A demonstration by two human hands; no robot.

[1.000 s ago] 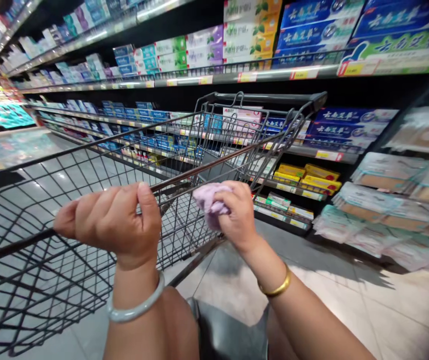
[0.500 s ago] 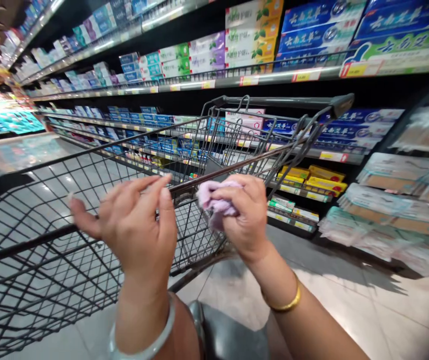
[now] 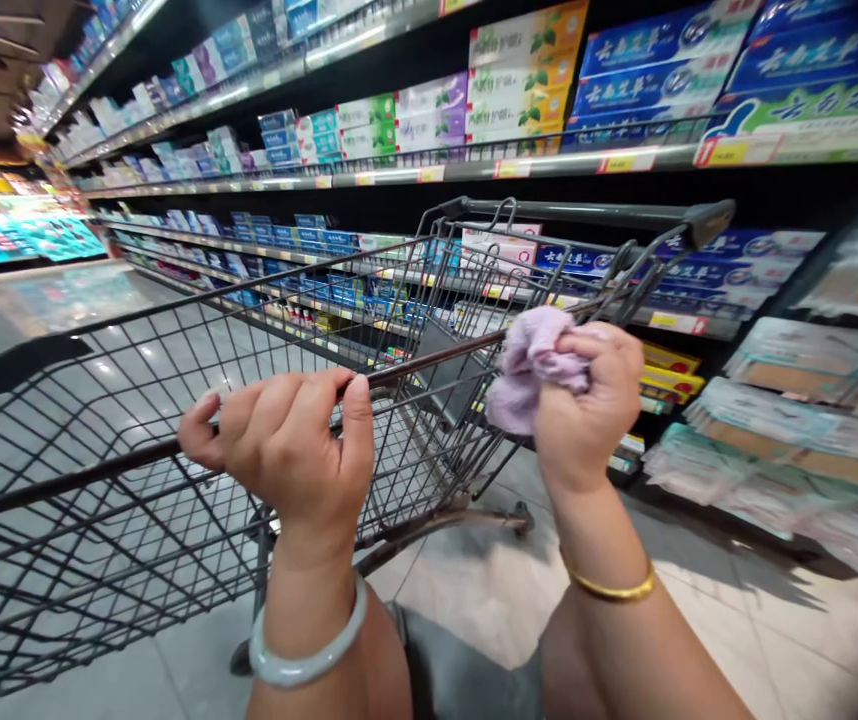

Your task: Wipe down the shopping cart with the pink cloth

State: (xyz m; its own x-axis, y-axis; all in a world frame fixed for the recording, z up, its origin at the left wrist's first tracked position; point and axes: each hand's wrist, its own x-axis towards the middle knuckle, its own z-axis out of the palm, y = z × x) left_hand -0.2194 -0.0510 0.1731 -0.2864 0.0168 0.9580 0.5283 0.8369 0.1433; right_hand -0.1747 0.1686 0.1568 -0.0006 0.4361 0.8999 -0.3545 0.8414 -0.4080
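A metal shopping cart [image 3: 114,462] stands sideways before me, its wire basket open at the top. Over the dark top rail [image 3: 436,360] on the near side, the fingers of my left hand [image 3: 290,435] are curled, with the thumb against it. Farther right, my right hand [image 3: 586,410] clutches a crumpled light purple cloth [image 3: 523,385] at the same rail. The cloth hides the rail there, so how firmly it presses cannot be made out. Beyond my right hand is the cart's grey push handle [image 3: 594,212].
Store shelves [image 3: 391,172] run along the far side, stacked with toothpaste-like boxes [image 3: 650,85]. Hanging plastic packs [image 3: 796,420] line the right. Pale tiled floor [image 3: 699,640] lies below, and a cart wheel [image 3: 523,518] sticks out under the basket.
My left hand has gone from loosely spread fingers to a grip on the rail. My right hand has moved right and slightly up with the cloth, which now bulges out more.
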